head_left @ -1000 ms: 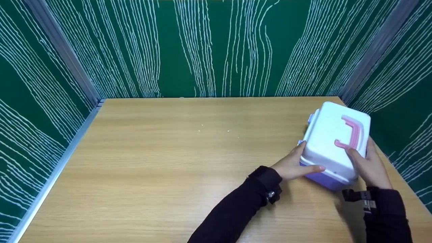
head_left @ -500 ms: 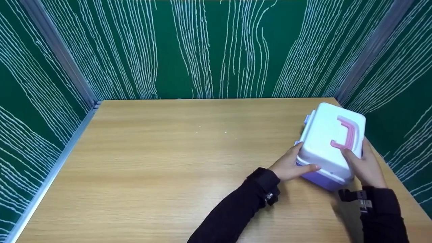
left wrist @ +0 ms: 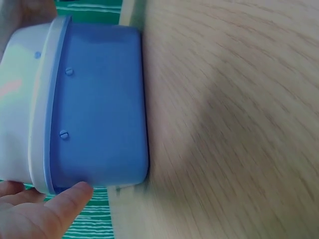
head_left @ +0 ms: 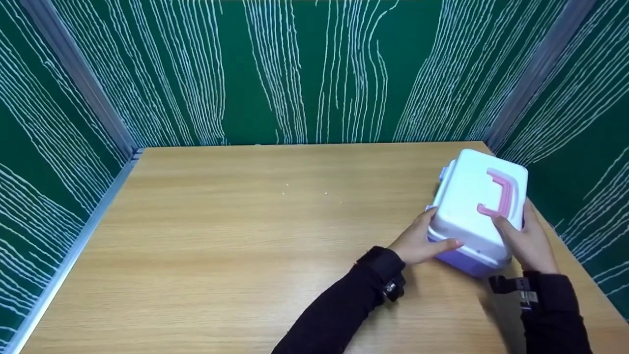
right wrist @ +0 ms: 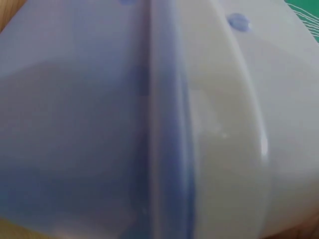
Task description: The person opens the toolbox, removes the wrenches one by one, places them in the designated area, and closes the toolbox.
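Box, white-lidded with a pink handle over a blue base, sits near the table's far right corner. Left hand grips its near left corner, thumb along the lid edge; right hand clasps its right side.

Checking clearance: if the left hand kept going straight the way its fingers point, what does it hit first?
The left hand already touches the box, fingers on its near-left side. Going on, it would just push the box toward the green wall.
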The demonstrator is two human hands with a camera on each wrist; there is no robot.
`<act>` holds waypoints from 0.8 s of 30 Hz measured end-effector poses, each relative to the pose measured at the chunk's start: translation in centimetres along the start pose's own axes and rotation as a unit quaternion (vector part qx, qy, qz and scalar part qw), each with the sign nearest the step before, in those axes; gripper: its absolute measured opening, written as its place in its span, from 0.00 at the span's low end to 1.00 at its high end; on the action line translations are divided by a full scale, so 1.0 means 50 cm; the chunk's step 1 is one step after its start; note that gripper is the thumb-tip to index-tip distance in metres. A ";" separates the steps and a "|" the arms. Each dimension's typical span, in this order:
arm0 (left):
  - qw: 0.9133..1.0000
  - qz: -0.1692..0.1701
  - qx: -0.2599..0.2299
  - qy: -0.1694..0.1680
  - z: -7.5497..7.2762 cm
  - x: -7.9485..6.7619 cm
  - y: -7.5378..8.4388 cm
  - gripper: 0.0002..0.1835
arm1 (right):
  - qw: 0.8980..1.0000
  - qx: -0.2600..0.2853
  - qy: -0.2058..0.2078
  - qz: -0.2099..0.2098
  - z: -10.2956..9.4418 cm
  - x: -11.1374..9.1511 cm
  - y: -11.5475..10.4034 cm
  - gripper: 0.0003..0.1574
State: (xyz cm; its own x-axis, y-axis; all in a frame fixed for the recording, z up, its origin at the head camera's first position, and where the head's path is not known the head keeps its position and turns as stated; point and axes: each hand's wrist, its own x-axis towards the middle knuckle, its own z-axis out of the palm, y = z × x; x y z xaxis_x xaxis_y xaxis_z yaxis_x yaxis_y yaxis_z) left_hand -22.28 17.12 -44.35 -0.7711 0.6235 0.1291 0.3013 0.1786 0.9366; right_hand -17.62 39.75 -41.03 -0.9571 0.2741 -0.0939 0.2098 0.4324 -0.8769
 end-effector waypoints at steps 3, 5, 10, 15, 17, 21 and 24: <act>1.000 -0.016 0.001 0.016 -0.006 -0.006 -0.002 0.43 | 1.000 -0.021 -0.002 0.005 0.008 0.000 -0.007 0.57; 0.999 -0.023 -0.001 0.026 -0.012 -0.009 -0.004 0.42 | 0.999 -0.032 -0.006 0.006 0.016 0.001 -0.015 0.59; 0.998 -0.044 -0.004 0.046 -0.028 -0.014 -0.008 0.39 | 0.999 -0.033 -0.019 -0.007 0.037 0.006 -0.031 0.58; 0.995 -0.056 -0.012 0.076 -0.045 -0.020 -0.015 0.37 | 0.999 -0.033 -0.023 -0.033 0.066 0.013 -0.044 0.57; 0.994 -0.060 -0.016 0.089 -0.053 -0.023 -0.018 0.36 | 0.998 -0.036 -0.023 -0.046 0.077 0.016 -0.048 0.57; 0.990 -0.075 -0.021 0.117 -0.071 -0.031 -0.024 0.32 | 0.996 -0.050 -0.026 -0.069 0.100 0.018 -0.058 0.56; 0.986 -0.089 -0.018 0.138 -0.085 -0.037 -0.026 0.31 | 0.995 -0.061 -0.033 -0.067 0.118 0.021 -0.068 0.56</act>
State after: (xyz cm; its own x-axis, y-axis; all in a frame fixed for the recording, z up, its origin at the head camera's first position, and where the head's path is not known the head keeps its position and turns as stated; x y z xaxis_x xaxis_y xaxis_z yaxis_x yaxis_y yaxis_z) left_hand -23.63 12.48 -44.44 -0.9348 0.3527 0.0407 0.1312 0.2366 0.9627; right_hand -20.49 33.51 -40.94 -0.9884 0.1513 -0.0143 0.0981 0.5632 -0.8205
